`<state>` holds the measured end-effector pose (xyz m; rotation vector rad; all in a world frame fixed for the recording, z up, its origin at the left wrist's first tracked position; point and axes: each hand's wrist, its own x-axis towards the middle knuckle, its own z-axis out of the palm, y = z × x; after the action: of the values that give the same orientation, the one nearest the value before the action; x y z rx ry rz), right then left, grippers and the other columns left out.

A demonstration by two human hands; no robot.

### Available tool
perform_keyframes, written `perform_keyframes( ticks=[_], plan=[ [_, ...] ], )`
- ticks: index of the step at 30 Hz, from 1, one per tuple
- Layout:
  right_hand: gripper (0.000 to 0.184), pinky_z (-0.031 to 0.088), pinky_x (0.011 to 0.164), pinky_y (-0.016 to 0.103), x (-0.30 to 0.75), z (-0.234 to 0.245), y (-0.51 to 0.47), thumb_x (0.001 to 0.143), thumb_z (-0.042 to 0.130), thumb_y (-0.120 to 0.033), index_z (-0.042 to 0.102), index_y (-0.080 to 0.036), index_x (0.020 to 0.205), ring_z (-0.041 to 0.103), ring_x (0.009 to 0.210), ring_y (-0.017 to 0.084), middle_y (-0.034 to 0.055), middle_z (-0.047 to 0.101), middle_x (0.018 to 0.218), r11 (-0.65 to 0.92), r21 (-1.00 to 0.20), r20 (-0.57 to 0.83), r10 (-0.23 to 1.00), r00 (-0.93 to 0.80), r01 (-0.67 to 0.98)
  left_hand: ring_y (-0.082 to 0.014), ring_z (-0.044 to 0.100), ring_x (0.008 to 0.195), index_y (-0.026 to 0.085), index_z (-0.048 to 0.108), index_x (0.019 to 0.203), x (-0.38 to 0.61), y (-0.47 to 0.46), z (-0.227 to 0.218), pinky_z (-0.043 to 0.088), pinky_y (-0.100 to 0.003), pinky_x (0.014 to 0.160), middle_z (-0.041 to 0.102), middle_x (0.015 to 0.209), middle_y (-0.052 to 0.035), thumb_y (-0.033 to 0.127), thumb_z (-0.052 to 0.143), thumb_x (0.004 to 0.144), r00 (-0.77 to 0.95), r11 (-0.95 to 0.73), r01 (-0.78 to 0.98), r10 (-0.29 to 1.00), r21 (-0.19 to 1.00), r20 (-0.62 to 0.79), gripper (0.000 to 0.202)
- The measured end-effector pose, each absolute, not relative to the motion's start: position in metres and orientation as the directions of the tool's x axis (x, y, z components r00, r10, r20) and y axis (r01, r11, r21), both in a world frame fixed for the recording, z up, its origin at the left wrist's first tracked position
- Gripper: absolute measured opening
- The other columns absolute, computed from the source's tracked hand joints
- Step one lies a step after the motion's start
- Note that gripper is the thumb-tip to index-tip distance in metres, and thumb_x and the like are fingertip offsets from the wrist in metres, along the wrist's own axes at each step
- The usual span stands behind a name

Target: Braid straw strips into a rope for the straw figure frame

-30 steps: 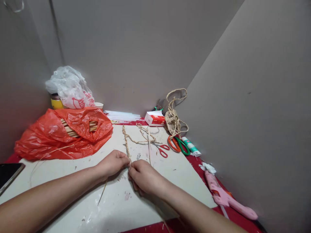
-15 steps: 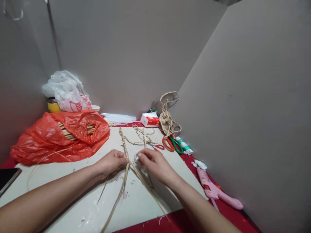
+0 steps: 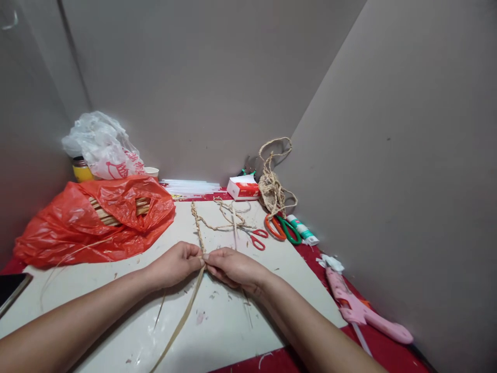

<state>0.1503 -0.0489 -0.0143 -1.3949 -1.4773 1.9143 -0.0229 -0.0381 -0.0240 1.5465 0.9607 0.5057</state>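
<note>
A thin braid of dried straw point(image 3: 198, 227) lies on the white board point(image 3: 116, 290), running away from me. My left hand point(image 3: 176, 264) pinches the braid's near end, fingers closed. My right hand point(image 3: 233, 268) meets it fingertip to fingertip, closed on the loose straw strands point(image 3: 182, 321) that trail toward the board's front edge. Both hands rest low over the board's middle.
A red plastic bag point(image 3: 97, 217) holding sticks lies at the left, a white bag point(image 3: 103, 145) and a yellow jar behind it. Scissors point(image 3: 283, 229), small red scissors point(image 3: 257, 238), a twine bundle point(image 3: 274, 186), a small box point(image 3: 244, 187) and a glue tube sit at the back right. A pink glue gun point(image 3: 363, 311) lies at the right; a phone point(image 3: 11, 290) at the left edge.
My right hand swung out to the right with a strand, then came back to meet the left hand at the braid's end. The loose strands now trail forward.
</note>
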Motion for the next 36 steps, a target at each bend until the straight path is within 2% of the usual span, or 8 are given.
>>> perform_keyframes(
  ticks=[5,11,16,20,23,26,31,36],
  plan=[
    [0.027,0.01,0.027,0.018,0.145,-0.02,-0.053,0.079,0.05,-0.033,0.049,-0.016,0.058,0.018,0.026,0.003,-0.01,0.034,0.035,-0.415,-0.894,-0.446,0.805,-0.39,0.166,-0.0099,0.041,0.059,0.013,0.061,0.075,-0.028,-0.039,-0.012,0.031,-0.02,0.057,0.053,0.065,0.0013,0.037,0.045,0.081,0.598,-0.127,0.447,0.778,0.885,-0.191,0.029],
    [0.023,0.007,0.028,0.02,0.137,-0.021,-0.063,0.077,0.047,-0.026,0.053,-0.015,0.057,0.016,0.026,0.003,-0.0095,0.032,0.032,-0.455,-0.888,-0.451,0.833,-0.32,0.067,-0.014,0.047,0.058,0.017,0.057,0.066,-0.025,-0.057,0.005,0.028,-0.024,0.054,0.055,0.062,-0.0019,0.035,0.038,0.083,0.481,-0.289,0.713,0.864,0.639,-0.145,0.031],
    [0.029,0.006,0.031,0.019,0.132,-0.017,-0.069,0.074,0.049,-0.026,0.034,-0.019,0.051,0.016,0.03,0.002,-0.0099,0.03,0.035,-0.554,-0.828,-0.5,0.796,-0.341,-0.079,-0.0206,0.053,0.059,0.018,0.061,0.091,-0.017,-0.077,0.003,0.028,-0.028,0.056,0.062,0.07,-0.0096,0.032,0.031,0.087,0.472,-0.417,0.842,0.877,0.341,-0.094,0.033],
    [0.022,0.004,0.032,0.019,0.133,-0.016,-0.071,0.072,0.054,-0.025,0.042,-0.017,0.055,0.013,0.032,0.002,-0.0107,0.029,0.038,-0.562,-0.822,-0.499,0.79,-0.355,-0.094,-0.0239,0.054,0.058,0.012,0.058,0.106,-0.01,-0.092,0.0,0.029,-0.03,0.055,0.063,0.069,-0.0133,0.021,0.035,0.081,0.528,-0.495,0.844,0.833,0.205,-0.163,0.035],
    [0.013,0.003,0.033,0.019,0.137,-0.016,-0.07,0.072,0.056,-0.026,0.056,-0.013,0.067,0.01,0.034,0.002,-0.012,0.025,0.039,-0.578,-0.811,-0.503,0.766,-0.4,-0.087,-0.0197,0.05,0.052,0.013,0.062,0.09,-0.01,-0.102,0.002,0.028,-0.029,0.053,0.06,0.062,-0.0111,0.021,0.041,0.078,0.605,-0.545,0.784,0.776,0.296,-0.175,0.026],
    [0.014,0.002,0.034,0.018,0.144,-0.016,-0.067,0.071,0.059,-0.027,0.057,-0.013,0.072,0.008,0.036,0.001,-0.0122,0.023,0.041,-0.603,-0.788,-0.494,0.74,-0.456,-0.124,-0.0137,0.044,0.047,0.017,0.057,0.062,-0.016,-0.094,0.008,0.027,-0.027,0.051,0.055,0.056,-0.0053,0.027,0.044,0.078,0.629,-0.455,0.696,0.759,0.556,-0.167,0.023],
    [0.015,0.002,0.035,0.017,0.15,-0.018,-0.065,0.073,0.061,-0.027,0.056,-0.013,0.076,0.008,0.038,0.001,-0.012,0.023,0.045,-0.627,-0.76,-0.461,0.706,-0.537,-0.171,-0.011,0.046,0.057,0.016,0.056,0.077,-0.024,-0.053,0.005,0.034,-0.022,0.055,0.054,0.061,0.0007,0.028,0.049,0.073,0.307,-0.016,0.367,0.946,0.93,-0.105,0.014],
    [0.015,0.003,0.035,0.017,0.15,-0.017,-0.064,0.076,0.059,-0.028,0.055,-0.013,0.074,0.009,0.037,0.001,-0.0114,0.024,0.045,-0.617,-0.775,-0.451,0.693,-0.563,-0.138,-0.0091,0.049,0.055,0.014,0.055,0.075,-0.017,-0.048,-0.007,0.041,-0.022,0.057,0.055,0.063,-0.0004,0.028,0.054,0.07,0.544,0.455,-0.004,0.748,0.89,-0.38,0.016]
  ],
)
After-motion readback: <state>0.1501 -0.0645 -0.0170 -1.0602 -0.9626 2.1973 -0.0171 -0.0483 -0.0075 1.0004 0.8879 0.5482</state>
